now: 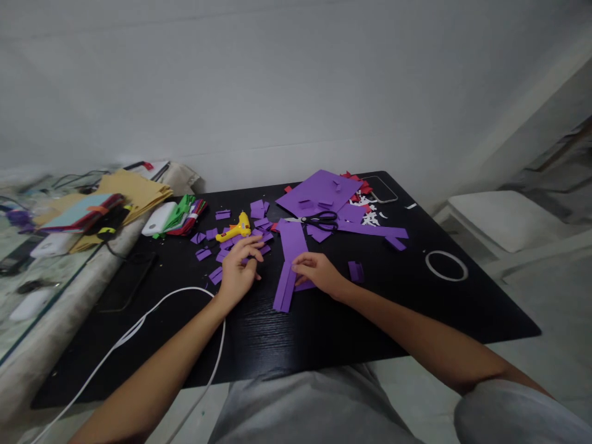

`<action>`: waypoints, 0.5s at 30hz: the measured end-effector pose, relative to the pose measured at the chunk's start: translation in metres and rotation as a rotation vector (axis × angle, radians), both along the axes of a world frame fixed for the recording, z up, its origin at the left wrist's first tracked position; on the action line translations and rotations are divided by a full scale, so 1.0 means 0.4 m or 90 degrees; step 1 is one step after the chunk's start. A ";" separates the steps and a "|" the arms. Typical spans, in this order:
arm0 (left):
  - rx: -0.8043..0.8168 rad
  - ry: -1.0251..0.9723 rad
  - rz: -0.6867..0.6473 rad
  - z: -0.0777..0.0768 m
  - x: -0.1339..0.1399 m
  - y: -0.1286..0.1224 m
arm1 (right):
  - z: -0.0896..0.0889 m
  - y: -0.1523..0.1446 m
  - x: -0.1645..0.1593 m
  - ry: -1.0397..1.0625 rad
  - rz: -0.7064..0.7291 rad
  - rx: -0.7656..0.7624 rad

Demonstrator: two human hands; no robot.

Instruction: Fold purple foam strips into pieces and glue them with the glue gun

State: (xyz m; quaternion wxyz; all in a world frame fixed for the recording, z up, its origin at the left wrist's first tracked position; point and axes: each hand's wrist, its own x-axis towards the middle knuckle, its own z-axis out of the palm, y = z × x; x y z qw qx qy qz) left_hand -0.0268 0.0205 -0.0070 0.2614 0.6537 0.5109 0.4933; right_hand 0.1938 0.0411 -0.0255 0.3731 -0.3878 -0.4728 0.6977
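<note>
My right hand [320,271] has its thumb and fingers pinched at the upper end of a creased purple paper strip [284,293], which lies slanted on the black table. My left hand [240,268] hovers left of the strip, fingers bent and apart, holding nothing. Just beyond it lies a yellow glue gun [235,229] among several small folded purple paper pieces [202,253]. A wider purple strip [293,237] runs away from the right hand's fingertips. Scissors with black handles [324,219] lie across its far end. More purple paper under the right hand is partly hidden.
A large purple sheet [319,188] lies at the back, beside red and white paper scraps [370,216]. A tape-like ring [446,266] rests on the right. A white cable [160,302] crosses the left side near a phone [127,280]. Coloured paper packs [185,216] sit back left.
</note>
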 end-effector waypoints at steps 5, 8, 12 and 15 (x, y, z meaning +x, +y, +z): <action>0.021 0.124 -0.052 -0.007 -0.013 0.002 | -0.001 0.000 0.001 0.001 0.003 0.000; 0.015 0.149 -0.089 0.002 -0.020 -0.001 | -0.006 0.002 0.001 0.001 0.006 0.003; 0.017 0.170 -0.111 0.011 -0.025 -0.001 | -0.011 0.004 0.000 0.005 0.011 0.001; 0.034 0.179 -0.100 0.015 -0.022 0.001 | -0.010 0.003 0.000 0.007 0.009 0.000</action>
